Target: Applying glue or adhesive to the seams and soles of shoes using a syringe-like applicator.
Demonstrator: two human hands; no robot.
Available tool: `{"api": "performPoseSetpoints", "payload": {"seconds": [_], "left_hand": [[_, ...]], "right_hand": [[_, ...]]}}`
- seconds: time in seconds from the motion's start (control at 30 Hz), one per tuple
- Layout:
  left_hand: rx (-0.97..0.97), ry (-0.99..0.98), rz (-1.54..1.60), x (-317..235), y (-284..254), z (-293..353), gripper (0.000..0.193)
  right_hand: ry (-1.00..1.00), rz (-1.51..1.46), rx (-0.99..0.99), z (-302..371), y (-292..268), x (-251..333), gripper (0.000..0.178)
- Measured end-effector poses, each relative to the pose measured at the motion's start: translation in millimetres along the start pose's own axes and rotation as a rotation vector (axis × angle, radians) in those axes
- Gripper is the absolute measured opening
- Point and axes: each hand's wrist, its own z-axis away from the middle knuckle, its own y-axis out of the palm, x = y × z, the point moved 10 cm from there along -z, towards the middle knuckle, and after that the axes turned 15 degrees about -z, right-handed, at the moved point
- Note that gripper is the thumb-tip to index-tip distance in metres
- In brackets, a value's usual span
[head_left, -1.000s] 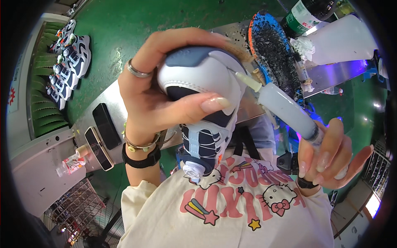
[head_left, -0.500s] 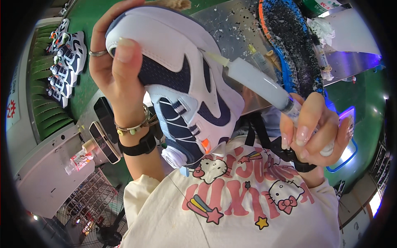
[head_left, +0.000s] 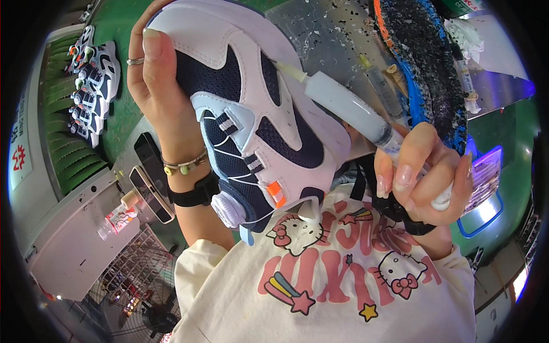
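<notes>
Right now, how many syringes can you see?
2. One syringe is held in the right hand, its tip against the sneaker that the left hand holds. A second syringe lies on the speckled bench behind. Others may be hidden.

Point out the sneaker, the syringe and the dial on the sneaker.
sneaker (head_left: 269,123): head view, white side panel.
syringe (head_left: 349,108): head view, middle of the barrel.
dial (head_left: 224,208): head view, round white lacing knob near the tongue.

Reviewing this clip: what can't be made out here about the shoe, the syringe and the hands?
Head view only:
- Shoe sole: turned away.
- Syringe tip: too small to tell whether it touches the upper.
- Left hand palm: behind the shoe.
- Syringe plunger: buried in the right hand.
</notes>
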Motion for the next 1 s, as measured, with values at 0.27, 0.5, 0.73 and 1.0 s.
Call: {"api": "performPoseSetpoints", "payload": {"seconds": [0.27,0.5,0.73,1.0], "left_hand": [[0.035,-0.047,0.038,11,10,-1,0.075],[0.045,-0.085,0.070,23,15,-2,0.074],[0.047,-0.139,0.134,34,15,-2,0.073],[0.056,-0.212,0.217,46,19,0,0.072]], "right_hand": [[0.096,0.025,-0.093,14,-14,-9,0.062],[0.195,0.199,-0.052,15,-1,-6,0.052],[0.210,0.205,-0.071,23,-1,0,0.056],[0.240,0.290,-0.079,36,1,10,0.056]]}}
